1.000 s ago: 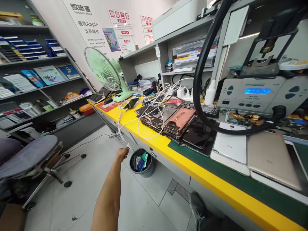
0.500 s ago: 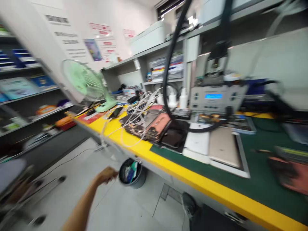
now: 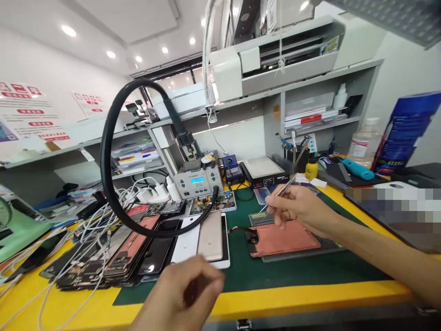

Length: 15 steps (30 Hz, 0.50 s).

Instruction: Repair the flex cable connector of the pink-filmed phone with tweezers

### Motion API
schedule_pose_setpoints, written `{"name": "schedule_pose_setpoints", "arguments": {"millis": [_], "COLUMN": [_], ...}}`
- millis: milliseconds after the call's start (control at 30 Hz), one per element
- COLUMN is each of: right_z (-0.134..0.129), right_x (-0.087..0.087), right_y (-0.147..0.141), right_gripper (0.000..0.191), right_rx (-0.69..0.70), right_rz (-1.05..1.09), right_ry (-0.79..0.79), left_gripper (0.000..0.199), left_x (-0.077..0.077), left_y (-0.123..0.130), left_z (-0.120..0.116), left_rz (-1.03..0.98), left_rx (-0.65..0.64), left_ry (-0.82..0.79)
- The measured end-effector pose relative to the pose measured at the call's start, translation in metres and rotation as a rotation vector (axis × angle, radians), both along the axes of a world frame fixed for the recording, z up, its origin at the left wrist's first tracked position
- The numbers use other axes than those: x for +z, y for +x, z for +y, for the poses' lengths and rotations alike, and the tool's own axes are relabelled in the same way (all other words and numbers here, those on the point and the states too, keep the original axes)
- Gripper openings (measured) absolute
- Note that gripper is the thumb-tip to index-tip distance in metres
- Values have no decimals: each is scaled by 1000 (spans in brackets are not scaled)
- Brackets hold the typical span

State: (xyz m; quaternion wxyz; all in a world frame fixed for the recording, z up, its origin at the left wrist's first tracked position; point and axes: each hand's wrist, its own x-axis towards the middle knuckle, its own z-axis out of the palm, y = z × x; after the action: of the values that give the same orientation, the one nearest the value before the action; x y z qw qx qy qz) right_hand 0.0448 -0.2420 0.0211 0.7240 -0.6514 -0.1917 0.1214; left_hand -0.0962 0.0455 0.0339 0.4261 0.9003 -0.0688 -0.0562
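Note:
My right hand (image 3: 298,207) holds a pair of metal tweezers (image 3: 285,188) above the green mat. Below it lies a copper-orange phone part (image 3: 284,239), perhaps the back of a screen, with a dark flex cable at its left end. That part rests on a grey perforated pad (image 3: 292,257). My left hand (image 3: 182,292) is at the bench's front edge, thumb and forefinger curled together, and nothing shows between them. Behind it lie a gold phone-like panel (image 3: 211,236) and a white one (image 3: 186,243).
Stacked phone parts (image 3: 127,253) and tangled white cables (image 3: 99,239) cover the left. A black hose (image 3: 105,161) from the hot-air station (image 3: 198,181) arches over the bench. A yellow bottle (image 3: 311,171), clear bottle (image 3: 365,142) and laptop-like slab (image 3: 389,220) stand or lie right.
The view has swung right, from the floor and bin back to the bench. My left hand has come from beside the bin to the bench's front edge. My right hand with tweezers has entered view.

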Motion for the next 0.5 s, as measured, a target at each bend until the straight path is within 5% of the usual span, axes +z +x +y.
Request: {"name": "schedule_pose_setpoints", "arguments": {"millis": [100, 167, 233, 500], "right_z": [-5, -9, -14, -27], "right_x": [2, 5, 10, 16], "right_y": [2, 4, 5, 4], "right_gripper": [31, 31, 31, 25], "right_rx": [29, 55, 86, 198], "right_rz": [-36, -69, -103, -123], "right_ry": [45, 65, 71, 64], "left_gripper": [31, 30, 31, 28], "left_x": [21, 23, 21, 4], "left_y": [52, 85, 110, 140], "left_z": [-49, -68, -79, -92], "left_rz": [-45, 110, 196, 534], "left_rx": [-6, -14, -86, -417], "left_ry": [-223, -529, -624, -829]}}
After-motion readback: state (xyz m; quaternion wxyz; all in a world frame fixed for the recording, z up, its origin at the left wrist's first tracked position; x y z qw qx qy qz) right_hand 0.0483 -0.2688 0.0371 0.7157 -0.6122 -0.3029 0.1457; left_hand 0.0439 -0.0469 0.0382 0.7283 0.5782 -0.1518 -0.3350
